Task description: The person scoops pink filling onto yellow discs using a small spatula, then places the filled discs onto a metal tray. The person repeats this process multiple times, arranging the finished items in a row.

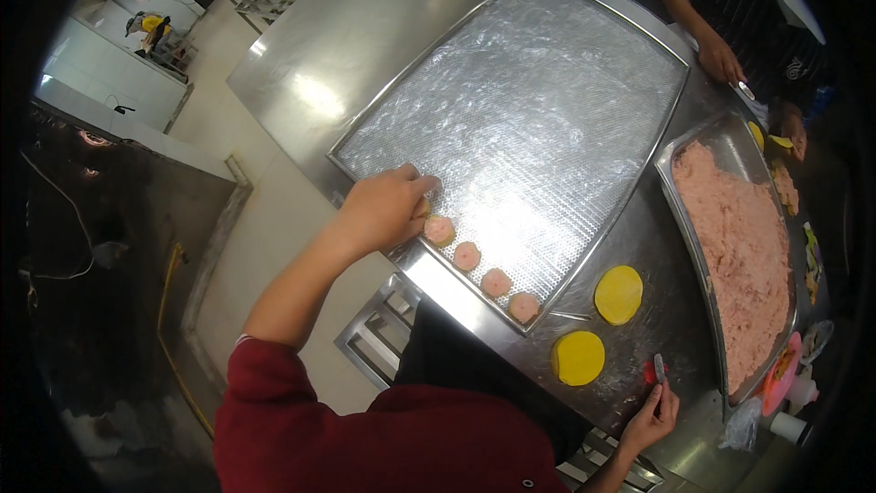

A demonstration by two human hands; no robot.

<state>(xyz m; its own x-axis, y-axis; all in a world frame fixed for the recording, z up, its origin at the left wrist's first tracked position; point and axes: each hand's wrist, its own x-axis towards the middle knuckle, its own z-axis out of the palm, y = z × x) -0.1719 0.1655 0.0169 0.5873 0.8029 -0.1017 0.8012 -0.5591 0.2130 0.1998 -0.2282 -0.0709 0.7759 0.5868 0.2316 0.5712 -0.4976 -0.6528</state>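
Note:
My left hand (388, 205) is at the near left edge of a large mesh tray (511, 82) covered with clear film. Its curled fingers close around a small open-topped dumpling, of which only a sliver of yellow wrapper shows. Beside it runs a row of several dumplings (467, 256) with pink filling on top. At the lower right, my right hand (655, 415) grips a small spatula (659, 367), whose blade is by a small red patch on the table. Two stacks of round yellow wrappers (578, 358) lie between the tray and my right hand.
A deep metal pan (721, 246) of pink minced filling stands on the right of the steel table (301, 82). Past it, a co-worker's hands (721, 59) handle a utensil and yellow wrappers. A pink dish (782, 370) and plastic bag (741, 429) sit near the pan's near end.

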